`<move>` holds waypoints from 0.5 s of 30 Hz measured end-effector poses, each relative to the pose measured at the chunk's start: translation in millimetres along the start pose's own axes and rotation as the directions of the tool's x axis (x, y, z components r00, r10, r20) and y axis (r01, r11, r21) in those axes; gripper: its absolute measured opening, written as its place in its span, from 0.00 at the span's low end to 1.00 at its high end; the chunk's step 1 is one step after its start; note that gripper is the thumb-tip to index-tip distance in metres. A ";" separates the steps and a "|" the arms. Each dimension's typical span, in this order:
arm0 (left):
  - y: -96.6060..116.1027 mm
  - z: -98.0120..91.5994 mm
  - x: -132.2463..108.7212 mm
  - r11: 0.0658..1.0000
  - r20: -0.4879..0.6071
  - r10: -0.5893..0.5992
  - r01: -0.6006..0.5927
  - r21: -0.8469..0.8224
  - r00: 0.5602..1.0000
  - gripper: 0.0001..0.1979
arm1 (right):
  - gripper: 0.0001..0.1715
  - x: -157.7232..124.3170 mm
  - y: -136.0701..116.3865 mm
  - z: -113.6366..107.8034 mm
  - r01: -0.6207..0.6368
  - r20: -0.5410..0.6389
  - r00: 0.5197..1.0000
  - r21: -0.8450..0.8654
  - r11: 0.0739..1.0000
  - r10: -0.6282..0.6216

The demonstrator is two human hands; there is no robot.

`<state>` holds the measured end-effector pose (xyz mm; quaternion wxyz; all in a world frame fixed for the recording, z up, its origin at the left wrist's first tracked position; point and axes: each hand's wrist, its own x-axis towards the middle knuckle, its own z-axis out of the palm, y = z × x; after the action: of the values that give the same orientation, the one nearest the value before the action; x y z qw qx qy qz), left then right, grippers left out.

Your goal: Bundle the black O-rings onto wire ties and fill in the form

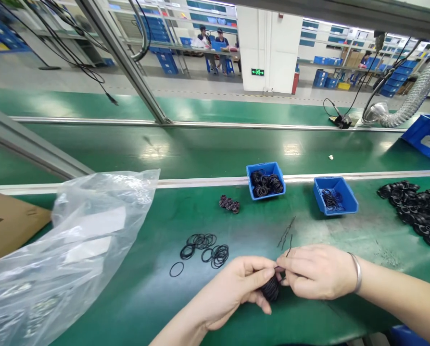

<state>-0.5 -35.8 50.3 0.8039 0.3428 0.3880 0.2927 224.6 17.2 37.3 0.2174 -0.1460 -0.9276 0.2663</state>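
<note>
My left hand (pixel 249 281) is closed around a bundle of black rubber rings (pixel 271 289), low over the front of the green table. My right hand (pixel 314 271), with a metal bangle at its wrist, pinches a thin black twist tie (pixel 290 246) at the top of that bundle. The two hands meet there, so the fingertips partly hide the tie. More twist ties (pixel 285 234) lie on the table just beyond my right hand. Left of my hands, loose black rings (pixel 219 256) lie in small groups, with a single ring (pixel 176 269) apart from them.
Two blue bins, one with ring bundles (pixel 250 185) and one with thin black pieces (pixel 349 204), stand behind my hands. A small dark pile (pixel 229 204) lies left of them. Ring bundles (pixel 420 211) are heaped at right. A plastic bag (pixel 103 216) and cardboard box (pixel 11 223) occupy the left.
</note>
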 end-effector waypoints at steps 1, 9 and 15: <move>-1.3 0.7 1.1 0.999 -0.039 0.034 -0.033 0.021 0.999 0.15 | 0.08 -0.6 1.1 0.0 0.014 0.004 1.000 -0.044 0.999 -0.014; -13.8 -3.3 7.1 0.739 -0.150 0.485 -0.311 0.598 0.862 0.02 | 0.13 8.5 7.5 2.6 -0.205 0.035 0.978 0.304 0.931 0.204; -31.0 -15.7 4.8 0.555 0.145 0.558 -0.497 0.667 0.817 0.14 | 0.22 1.1 8.1 42.4 -0.384 0.495 0.676 0.869 -0.312 0.546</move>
<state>-4.6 -45.6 16.9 0.4794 0.6988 0.3792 0.3716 204.5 5.9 0.7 0.1771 -0.3164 -0.2830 0.8880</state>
